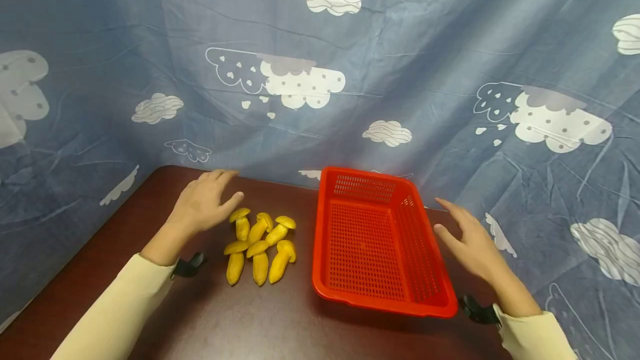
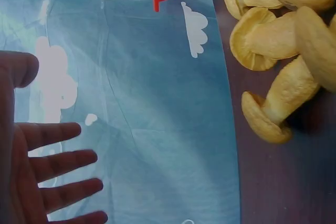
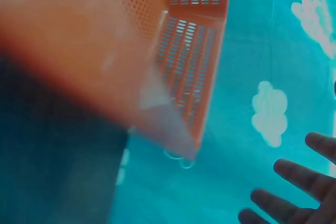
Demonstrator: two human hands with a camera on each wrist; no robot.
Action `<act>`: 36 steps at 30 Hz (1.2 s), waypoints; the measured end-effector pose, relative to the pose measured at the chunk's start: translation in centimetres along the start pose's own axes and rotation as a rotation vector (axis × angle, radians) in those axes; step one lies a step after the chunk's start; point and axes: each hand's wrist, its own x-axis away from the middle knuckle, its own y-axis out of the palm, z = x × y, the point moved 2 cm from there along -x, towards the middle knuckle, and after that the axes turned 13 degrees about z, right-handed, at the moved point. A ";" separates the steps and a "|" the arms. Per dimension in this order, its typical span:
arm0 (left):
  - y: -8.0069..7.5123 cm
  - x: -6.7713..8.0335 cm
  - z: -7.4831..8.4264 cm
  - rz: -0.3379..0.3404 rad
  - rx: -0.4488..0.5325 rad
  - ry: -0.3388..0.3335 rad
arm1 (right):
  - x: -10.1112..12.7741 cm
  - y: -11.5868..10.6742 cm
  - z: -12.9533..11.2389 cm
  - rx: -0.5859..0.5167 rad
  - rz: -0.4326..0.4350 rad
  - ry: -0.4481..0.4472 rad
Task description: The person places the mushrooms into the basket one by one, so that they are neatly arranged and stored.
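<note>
Several yellow mushrooms point(image 1: 259, 266) lie in two rows on the dark table, left of a red plastic basket point(image 1: 365, 246). My left hand point(image 1: 202, 201) is just left of the mushrooms, its fingers extended and nothing in its grasp. In the left wrist view the mushrooms point(image 2: 265, 40) show pale stems and rounded caps at the right, apart from the fingers point(image 2: 65, 163). Beyond the basket's right side, my right hand point(image 1: 470, 240) is held with fingers spread and holds nothing. The basket's slotted wall point(image 3: 191, 61) appears close in the right wrist view.
A blue cloth point(image 1: 280, 26) with white clouds hangs behind the table point(image 1: 260, 321) and along both sides. Black bands with small devices point(image 1: 190, 265) sit on both wrists, below cream sleeves point(image 1: 120, 310).
</note>
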 end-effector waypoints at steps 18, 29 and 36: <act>1.6 4.6 -1.3 0.029 0.264 -0.044 | 3.5 3.4 3.8 -0.176 -0.008 0.216; 3.2 7.0 -2.1 -0.015 0.405 -0.081 | 3.9 4.1 3.9 -0.222 -0.007 0.268; 4.2 7.8 -2.2 -0.068 0.449 -0.111 | 3.8 4.5 3.9 -0.257 0.020 0.289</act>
